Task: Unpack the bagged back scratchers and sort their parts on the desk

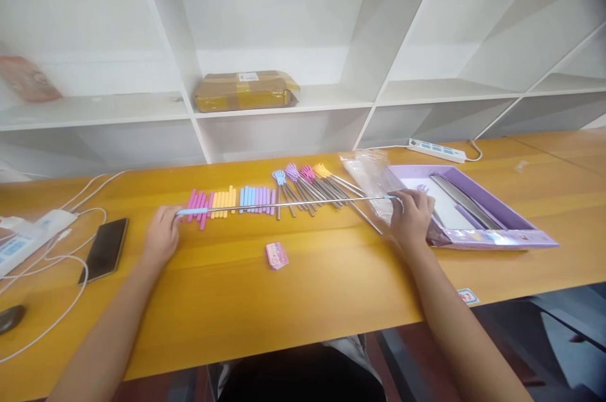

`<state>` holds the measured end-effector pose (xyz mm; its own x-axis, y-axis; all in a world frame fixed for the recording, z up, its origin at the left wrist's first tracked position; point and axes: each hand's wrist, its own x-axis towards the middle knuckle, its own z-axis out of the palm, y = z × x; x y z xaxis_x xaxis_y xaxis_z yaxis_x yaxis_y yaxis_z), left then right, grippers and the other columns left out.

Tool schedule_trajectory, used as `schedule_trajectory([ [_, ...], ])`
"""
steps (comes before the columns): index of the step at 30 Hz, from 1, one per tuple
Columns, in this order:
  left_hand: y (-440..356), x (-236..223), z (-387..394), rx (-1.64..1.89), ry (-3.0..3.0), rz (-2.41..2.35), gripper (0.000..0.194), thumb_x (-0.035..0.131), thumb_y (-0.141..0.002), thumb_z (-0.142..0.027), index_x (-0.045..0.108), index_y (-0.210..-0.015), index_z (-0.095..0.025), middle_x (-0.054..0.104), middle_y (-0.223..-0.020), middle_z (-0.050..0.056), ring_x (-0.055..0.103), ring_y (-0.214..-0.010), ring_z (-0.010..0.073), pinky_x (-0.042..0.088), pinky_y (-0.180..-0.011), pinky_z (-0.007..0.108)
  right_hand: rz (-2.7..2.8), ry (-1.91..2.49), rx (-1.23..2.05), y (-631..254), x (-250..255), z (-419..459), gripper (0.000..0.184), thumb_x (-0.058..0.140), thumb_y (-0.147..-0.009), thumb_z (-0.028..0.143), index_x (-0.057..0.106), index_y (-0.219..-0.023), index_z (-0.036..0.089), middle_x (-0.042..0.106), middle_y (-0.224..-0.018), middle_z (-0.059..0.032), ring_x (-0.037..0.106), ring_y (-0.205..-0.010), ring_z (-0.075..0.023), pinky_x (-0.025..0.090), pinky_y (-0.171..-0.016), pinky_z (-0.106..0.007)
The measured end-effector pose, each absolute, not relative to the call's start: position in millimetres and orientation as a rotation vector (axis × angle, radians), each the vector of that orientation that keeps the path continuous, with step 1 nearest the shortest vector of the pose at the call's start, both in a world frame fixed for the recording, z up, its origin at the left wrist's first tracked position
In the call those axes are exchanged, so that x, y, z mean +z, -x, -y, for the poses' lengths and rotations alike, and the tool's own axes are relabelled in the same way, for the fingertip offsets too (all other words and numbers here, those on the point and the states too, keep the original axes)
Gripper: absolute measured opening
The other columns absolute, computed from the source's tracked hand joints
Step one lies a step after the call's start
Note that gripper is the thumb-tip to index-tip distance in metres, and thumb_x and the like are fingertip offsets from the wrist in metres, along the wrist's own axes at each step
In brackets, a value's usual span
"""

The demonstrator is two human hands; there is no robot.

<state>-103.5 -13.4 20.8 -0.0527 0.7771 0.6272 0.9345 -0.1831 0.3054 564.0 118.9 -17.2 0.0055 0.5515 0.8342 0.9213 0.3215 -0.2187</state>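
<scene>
A long, drawn-out telescopic back scratcher (307, 202) spans level between my two hands above the table. My left hand (162, 235) is closed on its light blue handle. At the other end, my right hand (409, 219) pinches the tip, where a bit of blue shows and the rest is hidden by fingers. Behind the rod lie loose grip sleeves in a row: magenta ones (194, 200), yellow ones (231, 194), then blue and purple ones (260, 197). To their right are metal rods with hand-shaped heads in blue (279, 177), purple (292, 171), magenta (307, 173) and yellow (322, 170).
Beside my right hand sit clear plastic bags (367, 171) and a purple box (478, 187) with long items inside. Small pink cards (276, 255) lie in front. A phone (105, 249), cables and a power strip (40, 235) occupy the left. White shelves (284, 108) rise behind.
</scene>
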Motion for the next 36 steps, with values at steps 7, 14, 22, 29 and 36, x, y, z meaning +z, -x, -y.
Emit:
schedule_trajectory([
  [7, 105, 17, 12, -1.024, 2.063, 1.849, 0.028, 0.051, -0.106, -0.036, 0.074, -0.115, -0.023, 0.072, -0.115, 0.013, 0.069, -0.107, 0.0308, 0.054, -0.097, 0.043, 1.677, 1.329, -0.435, -572, -25, -122, 0.024, 0.05, -0.108, 0.03, 0.072, -0.107, 0.021, 0.073, -0.11, -0.0179, 0.063, -0.108, -0.0328, 0.042, -0.1, -0.049],
  [14, 108, 24, 21, -1.005, 2.189, 1.683, 0.029, 0.051, -0.107, -0.03, 0.079, -0.106, -0.022, 0.076, -0.102, 0.01, 0.071, -0.092, 0.0244, 0.055, -0.085, 0.035, 1.688, 1.308, -0.459, -581, -23, -117, 0.025, 0.051, -0.108, 0.029, 0.074, -0.105, 0.021, 0.074, -0.106, -0.0177, 0.065, -0.103, -0.032, 0.044, -0.097, -0.05],
  [22, 65, 26, 17, -0.999, 2.274, 1.259, 0.021, 0.056, -0.108, -0.021, 0.077, -0.109, -0.02, 0.074, -0.091, 0.008, 0.067, -0.08, 0.0209, 0.053, -0.077, 0.033, 1.979, 1.004, -0.307, -506, 8, -119, 0.026, 0.052, -0.109, 0.023, 0.078, -0.105, 0.022, 0.074, -0.097, -0.0095, 0.065, -0.091, -0.0257, 0.049, -0.084, -0.041],
  [29, -50, 9, 7, -1.113, 2.267, 1.26, 0.021, 0.05, -0.112, -0.021, 0.068, -0.121, -0.018, 0.07, -0.085, 0.007, 0.063, -0.076, 0.0204, 0.05, -0.071, 0.032, 2.119, 0.66, -0.208, -335, 16, -76, 0.028, 0.053, -0.107, 0.005, 0.074, -0.116, 0.021, 0.073, -0.099, -0.0083, 0.057, -0.09, -0.0239, 0.046, -0.081, -0.038],
  [36, -29, 12, 7, -0.962, 2.399, 1.267, 0.017, 0.052, -0.112, -0.022, 0.065, -0.122, -0.018, 0.072, -0.092, 0.007, 0.063, -0.083, 0.0216, 0.051, -0.076, 0.033, 2.154, 0.584, -0.184, -342, -5, -73, 0.023, 0.055, -0.107, 0.008, 0.071, -0.118, 0.02, 0.074, -0.1, -0.0087, 0.058, -0.09, -0.0246, 0.047, -0.078, -0.039],
])
